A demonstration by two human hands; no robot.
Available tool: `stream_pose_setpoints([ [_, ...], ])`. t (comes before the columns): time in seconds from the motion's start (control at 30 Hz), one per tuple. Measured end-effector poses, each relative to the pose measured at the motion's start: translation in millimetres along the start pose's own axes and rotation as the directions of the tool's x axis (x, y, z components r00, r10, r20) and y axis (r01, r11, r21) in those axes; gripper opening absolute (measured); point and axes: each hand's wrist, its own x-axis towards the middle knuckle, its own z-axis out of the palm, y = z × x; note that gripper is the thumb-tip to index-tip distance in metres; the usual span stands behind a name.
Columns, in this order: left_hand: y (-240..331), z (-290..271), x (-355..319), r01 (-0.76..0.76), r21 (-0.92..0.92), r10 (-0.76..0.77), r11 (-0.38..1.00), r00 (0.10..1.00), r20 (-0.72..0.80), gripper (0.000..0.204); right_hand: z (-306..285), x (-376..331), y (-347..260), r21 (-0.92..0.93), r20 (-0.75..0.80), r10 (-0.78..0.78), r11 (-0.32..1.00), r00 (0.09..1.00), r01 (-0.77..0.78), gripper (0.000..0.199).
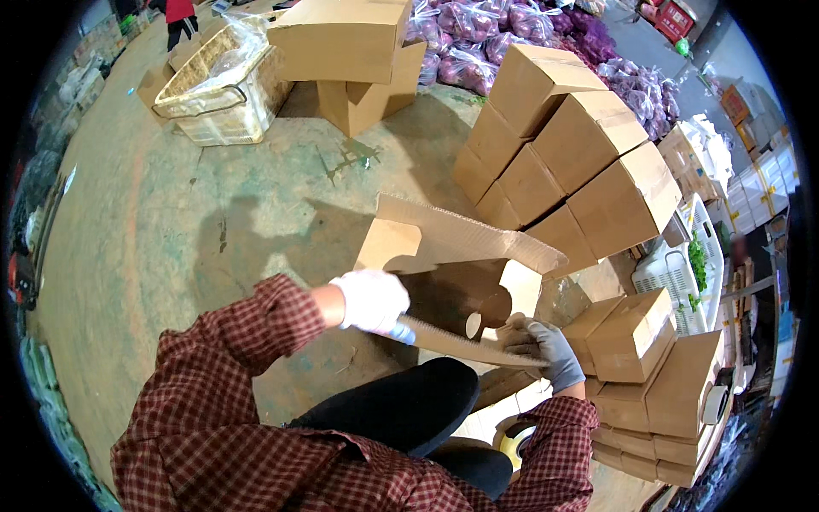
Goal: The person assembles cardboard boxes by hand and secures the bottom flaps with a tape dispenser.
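Note:
An open cardboard box (465, 256) stands on the floor before my knees, its far flap raised and its inside in shadow. My left hand (373, 300), in a white glove with bluish fingertips, is closed on the left end of the box's near flap and slightly blurred. At the right end of that same flap, my right hand (550, 352) in a grey glove grips the edge, fingers curled over it. A side flap with a rounded cutout stands just beyond my right fingers. The near flap hides part of the box's inside.
Stacked closed cartons (589, 145) rise at the far right; more flattened or folded cartons (657, 384) lie beside my right arm. A yellow tape roll (516, 439) sits by my knee. Farther off are a dirty white crate (217, 115), bagged purple produce (465, 34) and a person (177, 17).

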Motion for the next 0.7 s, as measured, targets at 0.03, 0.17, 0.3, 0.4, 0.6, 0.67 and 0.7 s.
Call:
stream_pose_setpoints([
  [0.03, -2.6, -9.7, 5.6, 0.018, -0.022, -0.019, 1.000, 1.000, -0.020, 0.064, -6.3, 3.2, 8.4, 0.066, 0.035, -0.060, 0.996, 0.998, 0.057, 0.032],
  [0.17, -20.4, 17.3, 48.5, 0.019, 0.171, 0.035, 0.985, 0.952, -0.304, 0.058, -33.4, 21.8, 43.8, 0.166, -0.389, -0.161, 0.956, 0.907, 0.241, 0.027],
  [0.3, 19.9, 61.1, 65.0, 0.094, 0.210, 0.058, 0.973, 0.783, -0.619, 0.060, -12.2, 32.3, 40.5, -0.741, -0.480, -0.705, 0.644, 0.522, 0.189, 0.023],
  [0.4, 47.1, 83.3, 56.2, 0.113, 0.049, -0.057, 0.992, 0.775, -0.629, 0.070, 32.9, 41.2, -11.6, -0.986, -0.042, -0.964, 0.083, 0.262, 0.146, 0.038],
  [0.6, 42.6, 80.1, 71.0, -0.025, 0.034, 0.042, 0.999, 0.754, -0.655, 0.072, 46.3, 84.4, -78.9, -0.983, 0.157, -0.780, -0.066, 0.606, 0.170, 0.034],
  [0.67, 39.0, 80.0, 73.1, -0.036, 0.024, 0.043, 0.999, 0.757, -0.651, 0.071, 41.7, 86.8, -70.7, -0.961, 0.109, -0.690, 0.112, 0.716, 0.253, 0.032],
  [0.7, 36.3, 84.9, 74.6, -0.036, 0.036, 0.051, 0.999, 0.747, -0.663, 0.071, 44.5, 86.0, -67.9, -0.961, 0.146, -0.673, 0.078, 0.725, 0.266, 0.031],
])
